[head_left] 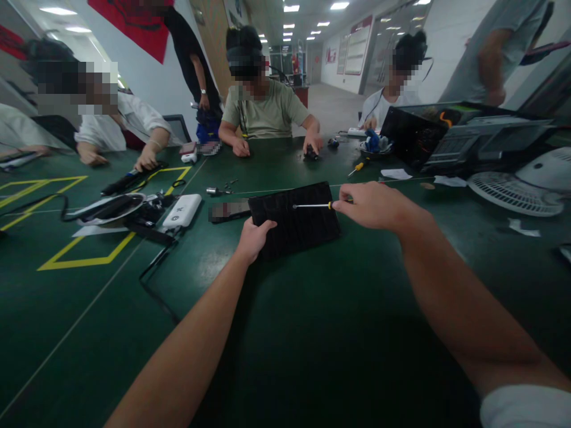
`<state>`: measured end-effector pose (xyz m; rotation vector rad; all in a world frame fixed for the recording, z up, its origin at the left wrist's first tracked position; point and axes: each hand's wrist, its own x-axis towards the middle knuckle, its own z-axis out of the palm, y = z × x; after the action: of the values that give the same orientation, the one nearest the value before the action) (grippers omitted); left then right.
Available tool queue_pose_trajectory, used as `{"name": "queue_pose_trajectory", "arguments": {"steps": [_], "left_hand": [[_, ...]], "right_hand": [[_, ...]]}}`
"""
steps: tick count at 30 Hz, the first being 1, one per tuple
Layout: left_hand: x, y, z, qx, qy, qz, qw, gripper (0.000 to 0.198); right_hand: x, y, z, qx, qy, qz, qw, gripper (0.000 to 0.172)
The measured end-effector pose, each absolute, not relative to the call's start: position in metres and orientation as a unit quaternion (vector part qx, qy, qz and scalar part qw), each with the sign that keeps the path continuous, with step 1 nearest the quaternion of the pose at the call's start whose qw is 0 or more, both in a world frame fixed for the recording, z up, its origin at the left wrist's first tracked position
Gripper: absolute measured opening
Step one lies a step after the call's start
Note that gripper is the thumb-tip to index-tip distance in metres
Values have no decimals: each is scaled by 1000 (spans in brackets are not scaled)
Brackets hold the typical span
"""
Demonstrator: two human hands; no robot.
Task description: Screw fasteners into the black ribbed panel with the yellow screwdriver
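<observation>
A flat black rectangular panel (297, 229) is tilted up on the green table in front of me; its exact kind I cannot make out. My left hand (255, 238) grips its left edge, thumb on the face. In my right hand (375, 203) is a screwdriver (312, 206) with a thin metal shaft and a yellow-and-black handle end, pinched between the fingers. The shaft lies level across the panel, its tip at a small round metallic spot near the middle. Behind the panel's left side rests a dark phone-like object (228, 211), partly hidden.
Left of the panel lie a white power bank (182, 211) with a cable and a dish of dark parts (113, 208). A small metal cylinder (214, 191) and another screwdriver (355, 170) lie farther back. A white fan (517, 184) and an opened computer case (482, 139) stand right. Co-workers sit opposite.
</observation>
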<state>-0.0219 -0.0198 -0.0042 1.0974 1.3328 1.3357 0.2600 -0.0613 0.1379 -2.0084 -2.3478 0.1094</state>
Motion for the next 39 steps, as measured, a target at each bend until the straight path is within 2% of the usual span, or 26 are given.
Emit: {"name": "queue_pose_trajectory", "arguments": {"steps": [10,39], "left_hand": [[-21,-22,-2,444,542,540,467,38],[-23,-21,-3,456,546,532,459,34]], "right_hand": [[261,-60,135,-639,-768,34,23,26],[263,-61,139,-621,-783,26,14,41]]}}
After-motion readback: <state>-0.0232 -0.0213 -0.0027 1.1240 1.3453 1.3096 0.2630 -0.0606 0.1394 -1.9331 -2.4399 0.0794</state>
